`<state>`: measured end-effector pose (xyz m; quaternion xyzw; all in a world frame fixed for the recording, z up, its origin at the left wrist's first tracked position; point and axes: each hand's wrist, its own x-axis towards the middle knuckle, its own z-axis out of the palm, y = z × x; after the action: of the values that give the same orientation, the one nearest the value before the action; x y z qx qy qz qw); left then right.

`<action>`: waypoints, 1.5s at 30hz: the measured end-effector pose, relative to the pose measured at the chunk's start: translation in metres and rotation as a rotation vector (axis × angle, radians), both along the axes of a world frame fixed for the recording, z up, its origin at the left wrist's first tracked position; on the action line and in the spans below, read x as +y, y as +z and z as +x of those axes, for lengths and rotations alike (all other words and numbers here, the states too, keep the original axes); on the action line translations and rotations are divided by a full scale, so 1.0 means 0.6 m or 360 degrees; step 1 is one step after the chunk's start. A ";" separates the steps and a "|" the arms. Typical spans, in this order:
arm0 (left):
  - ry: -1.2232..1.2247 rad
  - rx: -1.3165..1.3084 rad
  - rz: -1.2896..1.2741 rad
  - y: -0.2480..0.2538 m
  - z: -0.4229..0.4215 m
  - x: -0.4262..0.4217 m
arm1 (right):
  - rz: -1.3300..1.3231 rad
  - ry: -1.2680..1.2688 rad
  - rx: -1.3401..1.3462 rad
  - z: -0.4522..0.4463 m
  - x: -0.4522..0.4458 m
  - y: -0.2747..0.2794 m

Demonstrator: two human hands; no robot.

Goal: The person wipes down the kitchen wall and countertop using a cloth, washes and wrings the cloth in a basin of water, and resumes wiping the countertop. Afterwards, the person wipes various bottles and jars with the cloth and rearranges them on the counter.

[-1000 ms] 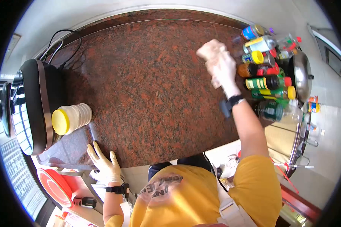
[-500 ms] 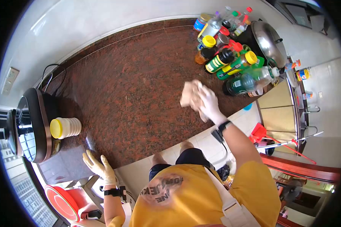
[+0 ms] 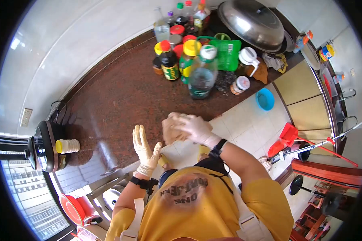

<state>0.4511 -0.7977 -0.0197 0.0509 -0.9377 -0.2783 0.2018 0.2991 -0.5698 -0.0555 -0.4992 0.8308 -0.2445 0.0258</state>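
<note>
My right hand (image 3: 195,127), in a pale glove, grips a crumpled beige cloth (image 3: 171,127) at the front edge of the dark red speckled counter (image 3: 116,96). To its left my left hand (image 3: 146,149), also gloved, is raised with its fingers spread and nothing in them. The cloth lies between the two hands and does not touch the left one. Behind the right hand stand a large clear bottle with a white cap (image 3: 202,78), a dark sauce bottle with a red cap (image 3: 169,64) and a green bottle with a yellow cap (image 3: 188,56).
A yellow-lidded jar (image 3: 68,146) stands beside a black appliance (image 3: 46,144) at the left. Past the bottles are a green basket (image 3: 229,54) and a large steel lid (image 3: 251,24). A blue basin (image 3: 265,99) and a red dustpan (image 3: 288,134) are on the floor.
My right hand has brought the cloth back from the far right side to the counter's front edge. My left hand has lifted and moved right, towards the cloth. The view has turned rightward.
</note>
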 end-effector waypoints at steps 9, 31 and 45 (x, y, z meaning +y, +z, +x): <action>-0.0306 0.0020 0.0107 -0.014 -0.073 0.156 | -0.0284 -0.0508 -0.0185 -0.084 0.330 0.005; -0.0842 -0.1309 0.2327 -0.032 -0.464 0.698 | -0.0732 -0.1134 -0.0269 -0.493 0.762 0.043; -0.0250 -0.1369 0.1747 0.030 -0.537 0.894 | -0.1374 -0.0967 -0.1019 -0.754 0.886 -0.020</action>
<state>0.1288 -0.2610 -0.0015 0.1832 -0.6593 -0.6803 -0.2625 -0.1535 -0.0380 -0.0678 -0.1075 0.7131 -0.6928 -0.0013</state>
